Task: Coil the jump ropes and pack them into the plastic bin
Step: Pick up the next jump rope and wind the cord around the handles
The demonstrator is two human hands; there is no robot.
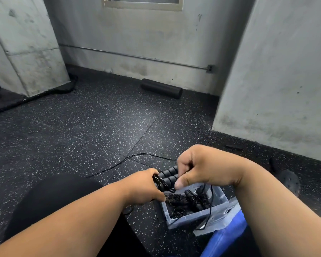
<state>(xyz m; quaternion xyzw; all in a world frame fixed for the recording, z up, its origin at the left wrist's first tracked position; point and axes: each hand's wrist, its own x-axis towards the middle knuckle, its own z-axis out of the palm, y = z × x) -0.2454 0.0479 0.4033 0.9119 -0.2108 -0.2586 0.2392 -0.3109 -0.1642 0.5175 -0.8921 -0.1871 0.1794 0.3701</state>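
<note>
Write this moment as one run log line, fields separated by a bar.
left hand: grips cord end | right hand: grips two black foam jump rope handles | clear plastic bin: holds coiled ropes | step: coiling

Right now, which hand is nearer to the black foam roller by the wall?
Right. The right hand grips the jump rope handles almost straight below the foam roller, slightly farther up the floor. The left hand sits lower and more to the left, nearer the person.

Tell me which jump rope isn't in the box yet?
The one in the hands: its two black foam handles are held side by side above the plastic bin, cord still trailing on the floor. The other ropes lie coiled inside the bin.
</note>
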